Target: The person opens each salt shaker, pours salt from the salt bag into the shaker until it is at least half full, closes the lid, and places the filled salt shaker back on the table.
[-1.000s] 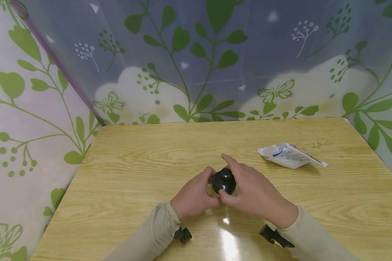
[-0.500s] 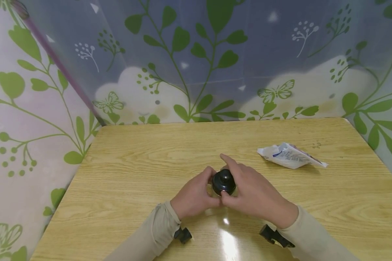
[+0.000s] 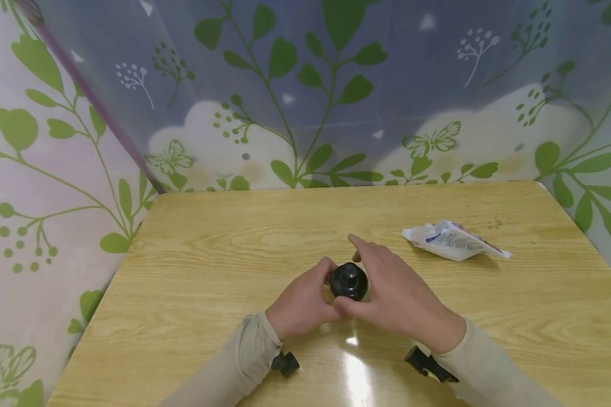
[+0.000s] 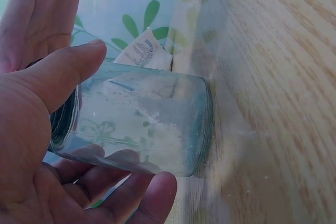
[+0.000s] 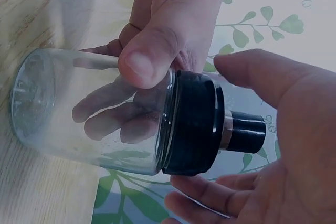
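Observation:
A clear glass jar (image 4: 142,114) stands on the table with a black knobbed lid (image 3: 349,281) on top. Pale specks show on its glass in the left wrist view. My left hand (image 3: 302,299) grips the jar's body just below the lid, thumb on one side and fingers round the other. My right hand (image 3: 399,294) is spread loosely about the lid. In the right wrist view its thumb (image 5: 247,72) stands off the lid, and its fingertips (image 5: 184,184) lie right at the lid's lower edge. The lid's knob (image 5: 247,132) points toward the right palm.
A crumpled white printed packet (image 3: 450,240) lies on the wooden table (image 3: 234,226) at the back right. Leaf-patterned walls (image 3: 305,113) rise behind and beside the table. Black camera mounts (image 3: 430,364) hang under both wrists.
My right hand has loosened round the lid; its index finger has lifted slightly, and its thumb has slid left along the lid's near side. The left hand and jar have stayed put.

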Available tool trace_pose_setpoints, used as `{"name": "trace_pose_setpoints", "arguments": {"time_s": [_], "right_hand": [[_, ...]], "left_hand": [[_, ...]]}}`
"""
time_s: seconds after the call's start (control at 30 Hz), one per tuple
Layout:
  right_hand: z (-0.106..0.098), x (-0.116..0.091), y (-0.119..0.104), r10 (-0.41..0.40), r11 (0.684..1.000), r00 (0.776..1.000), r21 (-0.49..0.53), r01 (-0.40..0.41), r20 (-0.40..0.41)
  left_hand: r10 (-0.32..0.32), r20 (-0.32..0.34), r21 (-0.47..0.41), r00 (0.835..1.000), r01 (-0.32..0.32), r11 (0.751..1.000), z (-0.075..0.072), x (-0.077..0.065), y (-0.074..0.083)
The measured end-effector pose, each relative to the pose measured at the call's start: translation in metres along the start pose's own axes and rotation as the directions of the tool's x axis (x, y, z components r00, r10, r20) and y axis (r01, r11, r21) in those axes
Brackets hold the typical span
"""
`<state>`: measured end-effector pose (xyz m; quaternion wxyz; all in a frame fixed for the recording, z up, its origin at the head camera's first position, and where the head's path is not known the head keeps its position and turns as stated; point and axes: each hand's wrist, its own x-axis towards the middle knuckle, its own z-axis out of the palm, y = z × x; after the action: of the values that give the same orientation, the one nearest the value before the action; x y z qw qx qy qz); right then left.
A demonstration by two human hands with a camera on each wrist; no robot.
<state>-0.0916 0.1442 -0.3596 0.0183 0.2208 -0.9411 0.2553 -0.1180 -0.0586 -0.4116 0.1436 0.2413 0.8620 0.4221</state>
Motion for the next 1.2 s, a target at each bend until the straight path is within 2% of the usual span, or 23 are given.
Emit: {"name": "trace_pose_setpoints", "arguments": {"time_s": [0.27, 1.0, 1.2], "right_hand": [[-0.0011, 0.0015, 0.0008, 0.022, 1.000, 1.000, -0.009, -0.023, -0.014], [-0.0007, 0.0014, 0.0014, -0.059, 0.997, 0.998, 0.038, 0.060, -0.037], [-0.0025, 0.0009, 0.0007, -0.059, 0.997, 0.998, 0.056, 0.061, -0.024]], "left_hand": [[-0.010, 0.002, -0.021, 1.000, 0.010, 1.000, -0.0009, 0.0002, 0.0009], [-0.022, 0.017, -0.022, 1.000, 0.022, 1.000, 0.0001, 0.0009, 0.0007], [-0.033, 0.018, -0.023, 0.999, 0.033, 0.999, -0.0001, -0.0002, 0.0004]]}}
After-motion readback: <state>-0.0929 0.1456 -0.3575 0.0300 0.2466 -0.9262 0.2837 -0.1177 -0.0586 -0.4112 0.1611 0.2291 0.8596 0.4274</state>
